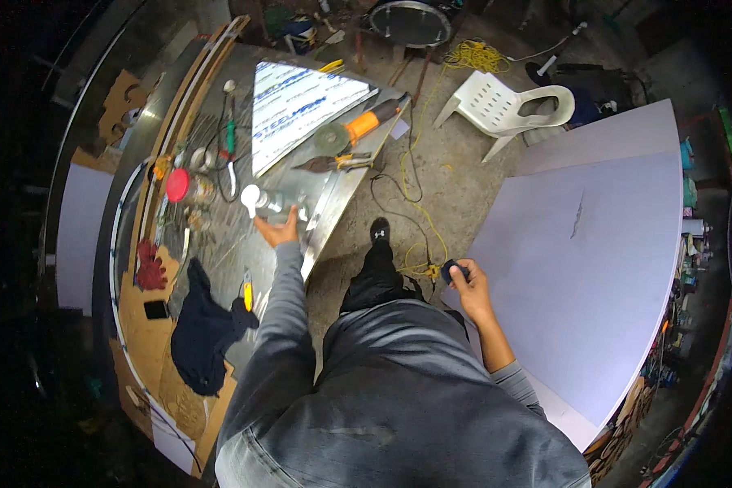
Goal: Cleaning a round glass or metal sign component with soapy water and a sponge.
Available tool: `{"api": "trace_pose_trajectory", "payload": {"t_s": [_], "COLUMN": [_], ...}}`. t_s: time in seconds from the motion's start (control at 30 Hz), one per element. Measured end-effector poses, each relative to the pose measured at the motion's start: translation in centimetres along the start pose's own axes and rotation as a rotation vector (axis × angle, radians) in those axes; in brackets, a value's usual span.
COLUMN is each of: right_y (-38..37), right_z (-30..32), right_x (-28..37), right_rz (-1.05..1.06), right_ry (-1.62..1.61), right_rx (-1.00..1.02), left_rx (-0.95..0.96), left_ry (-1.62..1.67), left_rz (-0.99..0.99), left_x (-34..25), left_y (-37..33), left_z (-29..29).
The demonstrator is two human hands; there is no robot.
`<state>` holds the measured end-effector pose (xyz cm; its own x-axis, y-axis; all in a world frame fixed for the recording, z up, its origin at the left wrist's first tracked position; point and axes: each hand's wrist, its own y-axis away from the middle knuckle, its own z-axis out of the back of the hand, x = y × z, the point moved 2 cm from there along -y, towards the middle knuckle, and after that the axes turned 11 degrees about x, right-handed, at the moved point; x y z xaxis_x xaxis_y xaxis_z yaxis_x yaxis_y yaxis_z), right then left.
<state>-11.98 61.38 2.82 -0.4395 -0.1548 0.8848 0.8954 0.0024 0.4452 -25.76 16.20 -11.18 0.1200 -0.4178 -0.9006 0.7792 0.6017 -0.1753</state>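
My left hand [279, 231] is around a clear bottle [273, 202] with a white top [252, 196], over the metal-topped workbench [281, 268]. Its thumb and a finger show against the bottle; the other fingers are partly hidden. Lower right, my right hand [473, 290] is closed on a small dark object [454, 272], perhaps a bunched cloth, held beside the large pale panel. Near the left hand on the bench lie tin snips [321, 164] and an orange-and-black angle grinder [358, 127].
A film-covered sheet [289, 110], red-lidded jar [179, 186], yellow utility knife [248, 291], dark cloth [203, 333] and phone [156, 310] lie on the bench. A white plastic chair [500, 102] stands beyond. Yellow cord [442, 237] crosses the floor; a pale panel [577, 268] fills the right.
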Motion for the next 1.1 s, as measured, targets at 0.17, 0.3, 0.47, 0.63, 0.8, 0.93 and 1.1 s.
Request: {"api": "trace_pose_trajectory", "payload": {"t_s": [0.17, 0.3, 0.47, 0.63, 0.8, 0.93, 1.1], "right_y": [-4.5, -9.7, -15.5, -20.0, -25.9, -31.5, -37.4], "right_z": [1.2, 2.8, 5.7, 9.4, 15.1, 21.8, 31.3], "right_x": [4.7, 10.6, 17.9, 22.2, 24.6, 27.1, 29.9], "right_rz": [0.009, 0.112, 0.246, 0.373, 0.459, 0.601, 0.606], "right_ry": [0.047, 0.159, 0.039, 0.085, -0.032, 0.265, 0.242], "right_rx": [0.047, -0.023, -0.118, -0.153, -0.202, -0.214, -0.161], "left_rx": [0.261, 0.925, 1.372, 1.588, 1.651, 1.523, 0.981], "left_ry": [0.083, 0.208, 0.841, 0.914, 0.911, 1.044, 1.465], "left_rz": [-0.015, 0.036, 0.114, 0.31, 0.671, 0.672, 0.351], "left_x": [-6.6, -16.5, -25.6, -28.7, -30.3, -33.3, -39.4], "left_y": [0.5, 0.1, -1.2, -1.8, -2.5, -4.6, -6.8], "left_z": [0.9, -2.9, -14.0, -23.2, -31.8, -39.0, -43.5]}}
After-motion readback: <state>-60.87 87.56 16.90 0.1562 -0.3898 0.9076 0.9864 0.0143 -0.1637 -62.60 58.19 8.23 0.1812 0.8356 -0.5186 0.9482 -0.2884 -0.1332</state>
